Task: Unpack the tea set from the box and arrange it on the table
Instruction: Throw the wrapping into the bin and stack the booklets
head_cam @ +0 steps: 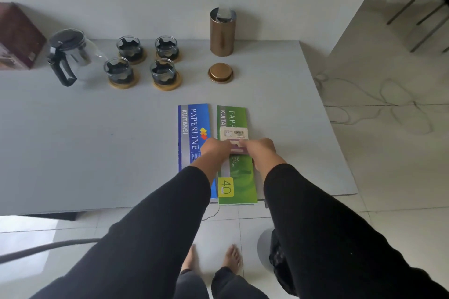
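A glass teapot with a black lid and handle stands at the back left of the grey table. Right of it, several glass cups with dark holders sit on round wooden coasters in a square group. The dark red box stands at the far left edge. My left hand and my right hand both grip a small white-and-maroon packet with a barcode, held just above a green booklet.
A blue booklet and a green booklet lie side by side near the front edge. A copper canister stands open at the back, its lid lying in front. Cables trail on the floor to the right.
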